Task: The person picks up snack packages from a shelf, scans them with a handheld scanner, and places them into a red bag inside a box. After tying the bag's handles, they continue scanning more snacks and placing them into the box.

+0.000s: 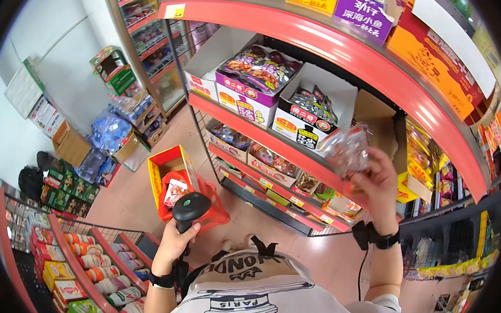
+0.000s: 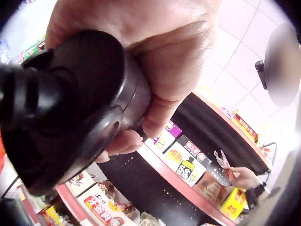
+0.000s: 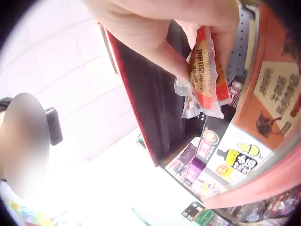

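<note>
The left hand (image 1: 175, 241) grips a black handheld device (image 1: 192, 206) with a rounded head; the left wrist view shows fingers of the hand (image 2: 155, 52) curled round the black body (image 2: 80, 103). The right hand (image 1: 379, 184) pinches small clear packets (image 1: 348, 151) in front of the shelf's open cartons. In the right wrist view the hand (image 3: 188, 28) holds a red and orange packet (image 3: 203, 77) with clear crimped edges, against another clear one. Behind it stand a brown carton (image 1: 374, 109) and a black and white box (image 1: 298, 125) of dark packets.
A red basket (image 1: 216, 209) with a yellow-edged box (image 1: 156, 176) stands on the tiled floor. Red-edged shelves (image 1: 246, 127) hold snack boxes; another shelf with bottles (image 1: 98, 259) is at lower left. Stacked cartons (image 1: 70, 145) line the left wall.
</note>
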`<state>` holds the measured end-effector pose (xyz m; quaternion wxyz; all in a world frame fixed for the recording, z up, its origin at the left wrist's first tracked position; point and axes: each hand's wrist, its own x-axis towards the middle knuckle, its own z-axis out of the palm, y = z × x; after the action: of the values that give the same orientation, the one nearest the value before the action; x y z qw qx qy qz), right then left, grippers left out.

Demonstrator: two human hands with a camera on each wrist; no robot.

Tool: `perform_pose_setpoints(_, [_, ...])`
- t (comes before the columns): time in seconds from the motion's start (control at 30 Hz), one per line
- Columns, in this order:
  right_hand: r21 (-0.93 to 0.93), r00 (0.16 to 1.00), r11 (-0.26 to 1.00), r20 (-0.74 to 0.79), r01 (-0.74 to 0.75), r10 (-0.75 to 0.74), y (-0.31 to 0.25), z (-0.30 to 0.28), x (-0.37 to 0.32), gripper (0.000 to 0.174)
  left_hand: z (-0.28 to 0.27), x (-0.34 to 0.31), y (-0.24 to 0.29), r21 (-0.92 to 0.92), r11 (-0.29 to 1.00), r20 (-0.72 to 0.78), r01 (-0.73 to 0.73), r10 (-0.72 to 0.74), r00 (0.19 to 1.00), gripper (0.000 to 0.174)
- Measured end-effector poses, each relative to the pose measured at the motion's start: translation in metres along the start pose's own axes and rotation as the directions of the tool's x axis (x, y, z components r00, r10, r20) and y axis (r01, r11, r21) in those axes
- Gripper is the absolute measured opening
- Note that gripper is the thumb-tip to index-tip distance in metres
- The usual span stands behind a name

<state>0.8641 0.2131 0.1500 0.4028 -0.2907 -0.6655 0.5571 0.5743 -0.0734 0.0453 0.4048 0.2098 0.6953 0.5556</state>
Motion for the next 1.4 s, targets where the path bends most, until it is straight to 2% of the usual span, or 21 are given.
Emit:
perform_pose_setpoints(0.07, [-0.064, 0.99, 0.997, 0.13, -0.049, 0.057, 0.007, 0.016, -0.003, 0.047, 0.005, -0.002, 0.009, 0.021, 1.0, -0.017, -0.002, 0.002, 1.0, 0.022])
perform_pose_setpoints(0.1, [-0.255, 0.955, 0.94, 0.247, 0.226, -0.163, 0.031, 0.016, 0.003, 0.041, 0.007, -0.003, 0.014, 0.041, 0.999, -0.012, -0.007, 0.008, 1.0, 0.022])
perform_pose_setpoints(0.17, [-0.328, 0.927, 0.926, 0.372, 0.188, -0.057, 0.025, 0.037, 0.008, 0.037, 0.015, -0.008, 0.025, 0.038, 0.999, -0.043, -0.016, 0.018, 0.999, 0.021])
perform_pose_setpoints(0.2, [-0.255, 0.926, 0.966, 0.373, 0.036, 0.064, 0.033, 0.047, 0.01, 0.04, 0.018, -0.01, 0.029, 0.031, 0.999, -0.012, -0.037, 0.038, 0.999, 0.02])
perform_pose_setpoints(0.23, [-0.191, 0.905, 0.981, 0.413, -0.02, 0.099, 0.052, 0.052, 0.014, 0.04, 0.019, -0.012, 0.031, 0.025, 0.998, 0.02, -0.061, 0.06, 0.998, 0.02])
perform_pose_setpoints(0.3, [-0.347, 0.863, 0.925, 0.504, 0.156, 0.044, 0.081, 0.063, 0.022, 0.04, 0.021, -0.017, 0.034, 0.066, 0.997, 0.017, -0.046, 0.045, 0.999, 0.021])
perform_pose_setpoints(0.33, [-0.335, 0.851, 0.928, 0.524, 0.163, 0.039, 0.086, 0.068, 0.025, 0.04, 0.024, -0.019, 0.036, 0.101, 0.992, 0.036, -0.068, 0.065, 0.997, 0.024])
perform_pose_setpoints(0.4, [-0.437, 0.767, 0.872, 0.63, 0.223, 0.119, 0.091, 0.08, 0.031, 0.036, 0.03, -0.022, 0.043, 0.213, 0.967, 0.069, -0.14, 0.128, 0.989, 0.035])
perform_pose_setpoints(0.43, [-0.425, 0.756, 0.876, 0.645, 0.23, 0.114, 0.095, 0.084, 0.035, 0.036, 0.031, -0.021, 0.045, 0.215, 0.968, 0.049, -0.133, 0.125, 0.991, 0.035])
perform_pose_setpoints(0.5, [-0.419, 0.639, 0.828, 0.762, 0.371, 0.099, 0.103, 0.091, 0.045, 0.034, 0.032, -0.019, 0.047, 0.299, 0.929, 0.164, -0.219, 0.176, 0.971, 0.038])
perform_pose_setpoints(0.53, [-0.452, 0.588, 0.825, 0.787, 0.34, 0.189, 0.103, 0.095, 0.051, 0.034, 0.032, -0.017, 0.047, 0.336, 0.904, 0.201, -0.265, 0.206, 0.958, 0.038])
perform_pose_setpoints(0.57, [-0.445, 0.583, 0.829, 0.79, 0.337, 0.187, 0.103, 0.098, 0.055, 0.034, 0.031, -0.017, 0.048, 0.342, 0.904, 0.195, -0.258, 0.2, 0.96, 0.038])
perform_pose_setpoints(0.67, [-0.486, 0.466, 0.803, 0.831, 0.344, 0.304, 0.1, 0.105, 0.069, 0.038, 0.033, -0.012, 0.051, 0.368, 0.895, 0.263, -0.253, 0.16, 0.951, 0.035])
perform_pose_setpoints(0.8, [-0.451, 0.428, 0.796, 0.862, 0.405, 0.271, 0.095, 0.109, 0.076, 0.038, 0.035, -0.008, 0.052, 0.392, 0.874, 0.336, -0.286, 0.153, 0.929, 0.037])
perform_pose_setpoints(0.87, [-0.487, 0.42, 0.795, 0.846, 0.362, 0.327, 0.091, 0.109, 0.078, 0.037, 0.036, -0.007, 0.052, 0.415, 0.865, 0.361, -0.283, 0.13, 0.924, 0.037])
perform_pose_setpoints(0.97, [-0.448, 0.425, 0.822, 0.859, 0.352, 0.286, 0.1, 0.105, 0.078, 0.037, 0.038, -0.006, 0.049, 0.45, 0.847, 0.38, -0.284, 0.106, 0.919, 0.038])
perform_pose_setpoints(1.03, [-0.429, 0.431, 0.83, 0.864, 0.357, 0.261, 0.106, 0.102, 0.076, 0.038, 0.042, -0.007, 0.048, 0.36, 0.905, 0.321, -0.226, 0.107, 0.941, 0.038])
perform_pose_setpoints(1.2, [-0.367, 0.412, 0.874, 0.884, 0.318, 0.222, 0.116, 0.096, 0.075, 0.041, 0.051, -0.011, 0.043, 0.401, 0.893, 0.239, -0.205, 0.115, 0.964, 0.04])
perform_pose_setpoints(1.3, [-0.43, 0.426, 0.874, 0.85, 0.225, 0.308, 0.119, 0.092, 0.073, 0.042, 0.051, -0.012, 0.036, 0.418, 0.891, 0.203, -0.177, 0.098, 0.974, 0.041])
perform_pose_setpoints(1.37, [-0.293, 0.46, 0.913, 0.877, 0.283, 0.139, 0.132, 0.09, 0.071, 0.04, 0.053, -0.011, 0.032, 0.414, 0.895, 0.188, -0.167, 0.095, 0.977, 0.04])
perform_pose_setpoints(1.4, [-0.292, 0.458, 0.913, 0.878, 0.285, 0.138, 0.131, 0.089, 0.072, 0.04, 0.054, -0.011, 0.031, 0.389, 0.908, 0.188, -0.155, 0.086, 0.978, 0.041])
